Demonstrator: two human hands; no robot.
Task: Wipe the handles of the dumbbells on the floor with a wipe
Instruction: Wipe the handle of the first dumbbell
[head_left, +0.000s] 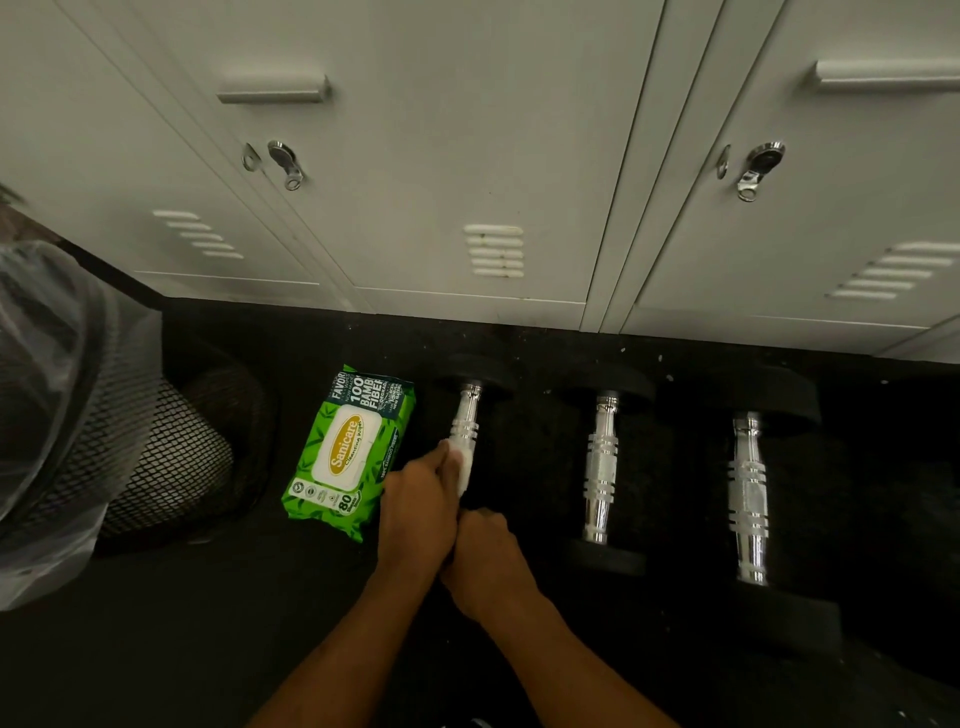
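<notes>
Head view, floor (208, 649): three dumbbells lie side by side in the middle and right of the frame, below white lockers (467, 156).
Left dumbbell (466, 415): the upper part of its chrome handle is bare; the lower part is covered by both hands.
Wipe (464, 467): white, bunched, pressed against the handle at mid-length.
Left hand (415, 499): fingers curled round the wipe, holding it to the handle.
Right hand (485, 551): closed over the dumbbell's near end, apparently steadying it; the exact grip is hidden.
Middle dumbbell (601, 467), right dumbbell (748, 493): no hand on them.
Wipe pack (348, 452): green, just left of the hands.
Step in hand: wiping the first handle.
Next move, judged: run the wipe along the full handle, then shift right to the middle one.
</notes>
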